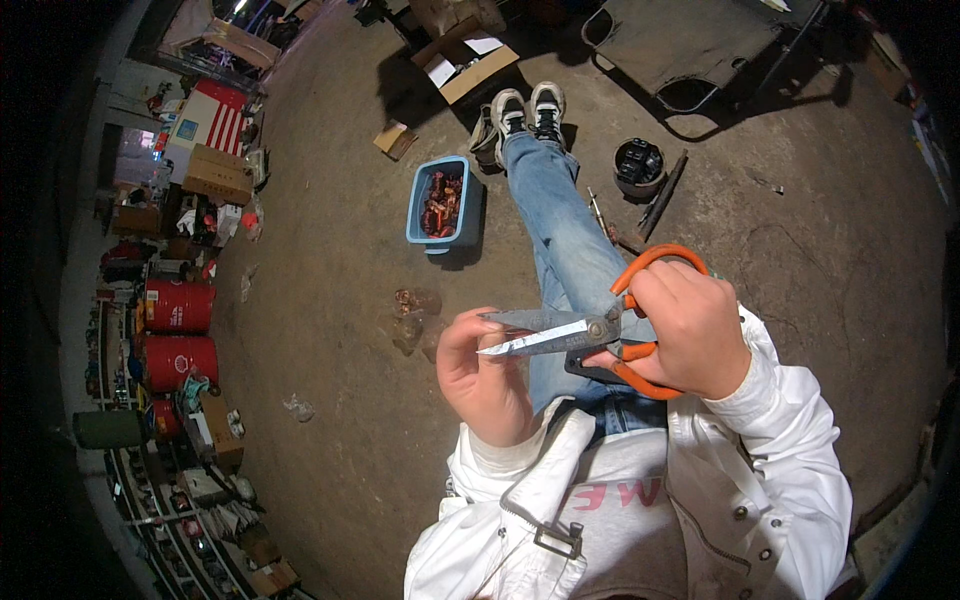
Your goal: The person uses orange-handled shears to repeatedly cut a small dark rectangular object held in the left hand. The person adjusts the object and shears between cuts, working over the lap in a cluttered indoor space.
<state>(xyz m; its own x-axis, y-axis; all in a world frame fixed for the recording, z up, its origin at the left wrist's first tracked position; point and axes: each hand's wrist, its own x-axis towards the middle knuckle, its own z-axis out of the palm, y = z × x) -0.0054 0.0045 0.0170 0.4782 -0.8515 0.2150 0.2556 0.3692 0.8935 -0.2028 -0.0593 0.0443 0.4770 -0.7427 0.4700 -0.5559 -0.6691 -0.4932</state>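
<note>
Orange-handled scissors [545, 335] are held over my lap, their two metal blades slightly apart and pointing left. My right hand [690, 325] is wrapped round the orange handles. Beside the blade tips is my left hand [485, 380], its fingers curled and its thumb and forefinger at the ends of the blades. Part of a black object [590, 367] shows below the scissors by my right fingertips; what it is I cannot make out.
A blue bin [412, 205] with reddish-brown pieces in it stands on the floor ahead, left of my legs. To the right are a dark bucket [640, 188] and a metal bar [662, 197]. Clear bags [408, 328] lie nearer. Red drums [180, 362] and laden shelves line the left. A folding chair [690, 50] stands ahead.
</note>
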